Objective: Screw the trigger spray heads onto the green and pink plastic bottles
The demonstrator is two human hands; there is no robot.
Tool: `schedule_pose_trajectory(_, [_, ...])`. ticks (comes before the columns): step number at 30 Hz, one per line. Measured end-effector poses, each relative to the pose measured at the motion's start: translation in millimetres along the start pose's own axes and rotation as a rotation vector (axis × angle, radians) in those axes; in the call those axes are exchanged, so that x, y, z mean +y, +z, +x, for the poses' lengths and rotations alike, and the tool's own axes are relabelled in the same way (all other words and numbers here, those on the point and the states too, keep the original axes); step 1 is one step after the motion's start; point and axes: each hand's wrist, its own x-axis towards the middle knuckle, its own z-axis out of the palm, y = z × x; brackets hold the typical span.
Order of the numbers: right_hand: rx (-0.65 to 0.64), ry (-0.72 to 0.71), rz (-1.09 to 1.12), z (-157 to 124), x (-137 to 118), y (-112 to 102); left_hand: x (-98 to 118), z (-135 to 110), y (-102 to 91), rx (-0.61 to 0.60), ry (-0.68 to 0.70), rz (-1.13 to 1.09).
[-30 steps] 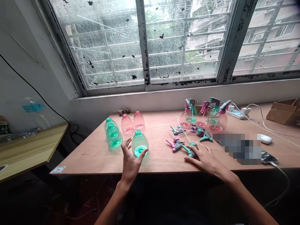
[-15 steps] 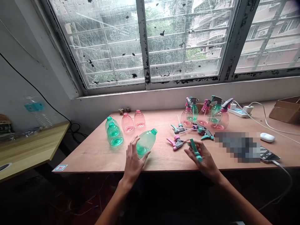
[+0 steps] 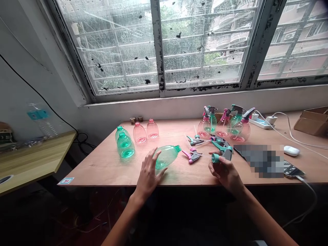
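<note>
You can read no lettering: the small sticker (image 3: 66, 180) on the tabletop (image 3: 99, 167) at your eight o'clock and the blue label (image 3: 38, 114) at nine are illegible.

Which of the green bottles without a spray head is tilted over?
The green bottle in the left hand, its neck pointing right; the other two headless green bottles stand upright.

Windows (image 3: 205, 41) span the far side; grey frame (image 3: 159, 48) marked with dark patches, panes (image 3: 133, 68) streaked, bars (image 3: 189, 54) visible beyond. Daylight enters there. Pale wall (image 3: 174, 106) runs behind the far edge of the worktop (image 3: 99, 167). Yellowish wooden table (image 3: 33, 157) stands beyond its left edge. Floor (image 3: 89, 213) below lies in shadow, reddish where discernible.
</note>
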Motion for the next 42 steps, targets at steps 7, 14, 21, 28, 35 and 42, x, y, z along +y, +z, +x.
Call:
schedule_pose_trajectory(7, [0.014,0.027,-0.049,1.2,2.4,-2.1,1.8,-0.9,-3.5,-0.042,0.073,-0.031])
schedule_pose_trajectory(14, [0.083,-0.047,0.07,0.2,0.1,-5.9,1.6,-1.6,-2.5,-0.033,0.057,0.002])
schedule_pose_trajectory(21, [0.022,0.027,-0.034,1.2,3.6,-2.0,4.8,-2.0,-2.7,-0.02,0.051,0.096])
schedule_pose_trajectory(28, [-0.04,0.109,-0.287,2.6,7.1,3.4,6.4,-1.2,-1.6,-0.053,0.071,0.102])
schedule_pose_trajectory(35, [0.002,0.166,-0.319,15.6,11.7,6.7,12.9,9.9,-0.3,-0.173,-0.002,-0.27])
schedule_pose_trajectory(42, [0.048,0.056,-0.276,16.3,13.9,11.2,14.1,23.6,-2.1,-0.302,-0.197,-0.668])
